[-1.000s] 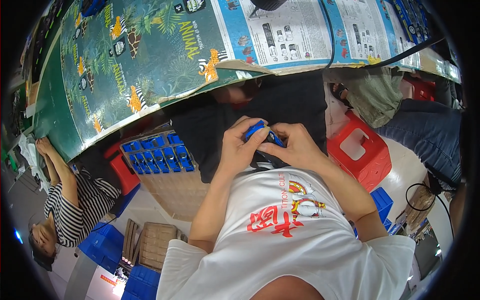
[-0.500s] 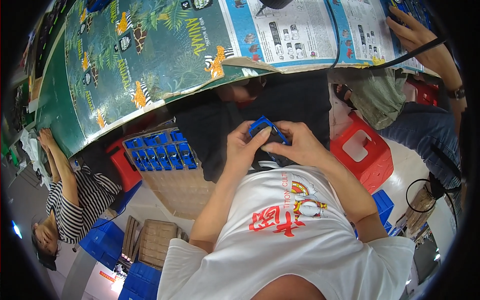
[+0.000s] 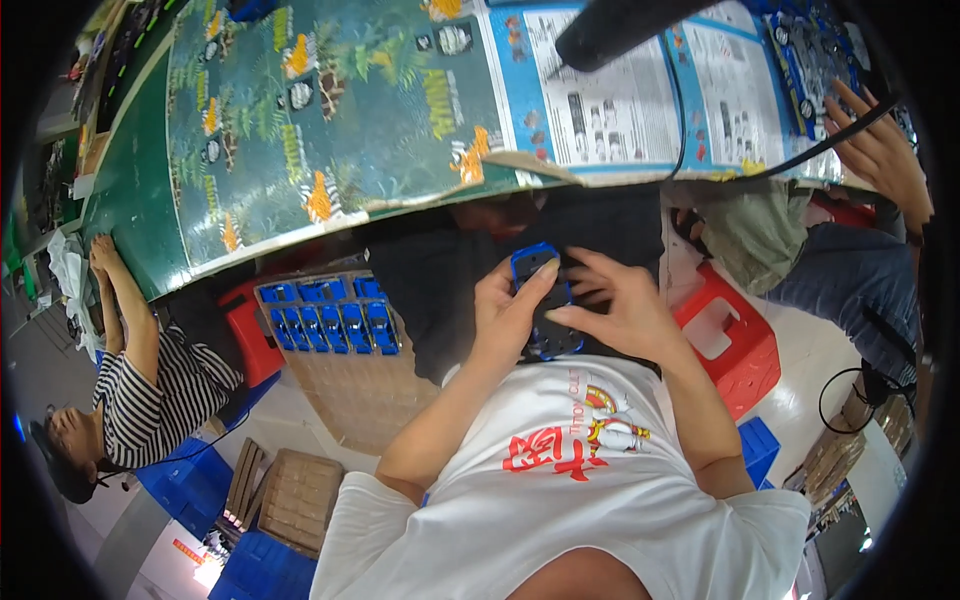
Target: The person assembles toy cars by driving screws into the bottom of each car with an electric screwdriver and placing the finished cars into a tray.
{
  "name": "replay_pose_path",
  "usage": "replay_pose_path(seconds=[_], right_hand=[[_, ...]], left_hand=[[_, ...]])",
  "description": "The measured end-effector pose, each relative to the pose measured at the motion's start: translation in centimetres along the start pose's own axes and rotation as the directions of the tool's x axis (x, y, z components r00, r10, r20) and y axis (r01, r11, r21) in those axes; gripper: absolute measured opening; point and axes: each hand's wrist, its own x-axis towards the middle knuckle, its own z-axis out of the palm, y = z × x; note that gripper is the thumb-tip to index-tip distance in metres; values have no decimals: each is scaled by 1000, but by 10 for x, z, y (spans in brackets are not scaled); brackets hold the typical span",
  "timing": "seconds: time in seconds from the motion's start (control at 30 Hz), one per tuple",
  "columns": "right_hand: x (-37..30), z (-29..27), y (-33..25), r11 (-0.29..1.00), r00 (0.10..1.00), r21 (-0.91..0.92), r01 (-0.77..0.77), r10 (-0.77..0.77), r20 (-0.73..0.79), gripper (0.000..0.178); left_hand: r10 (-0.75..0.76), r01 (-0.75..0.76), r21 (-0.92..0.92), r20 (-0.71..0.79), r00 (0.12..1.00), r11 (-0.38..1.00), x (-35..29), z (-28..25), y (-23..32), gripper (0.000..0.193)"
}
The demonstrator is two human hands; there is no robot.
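Observation:
My left hand [image 3: 510, 305] grips a toy car [image 3: 535, 262] with a blue body, its black underside turned up and my thumb pressed on it. My right hand [image 3: 625, 305] is just to the right, fingers apart and partly blurred; it seems to hold nothing. Below the hands, more blue and black toy car parts [image 3: 556, 342] lie in my lap against the white shirt. Whether they touch the held car is hidden by the hands. At my left, a cardboard tray [image 3: 345, 390] carries rows of small blue toy cars [image 3: 330, 325].
A green worktable [image 3: 130, 235] covered with printed sheets [image 3: 380, 120] runs ahead. A dark rod-like tool [image 3: 620, 35] and cables hang over it. A co-worker's hand [image 3: 880, 150] reaches blue parts at right; a striped-shirt person [image 3: 170, 400] sits left. Red stools [image 3: 740, 350] flank me.
My right hand has come off the car and opened its fingers. The car in my left hand now stands more upright. The whole view has shifted, with the table appearing lower.

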Motion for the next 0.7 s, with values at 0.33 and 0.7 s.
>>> replay_pose_path(seconds=[0.33,0.7], right_hand=[[87,-99,-128,430,334,-8,903,-713,-616,74],[98,-77,-190,303,493,397,866,-648,-580,12]], left_hand=[[153,-137,-100,175,973,985,-20,31,84,32],[436,-436,-26,101,894,900,27,30,161,23]])
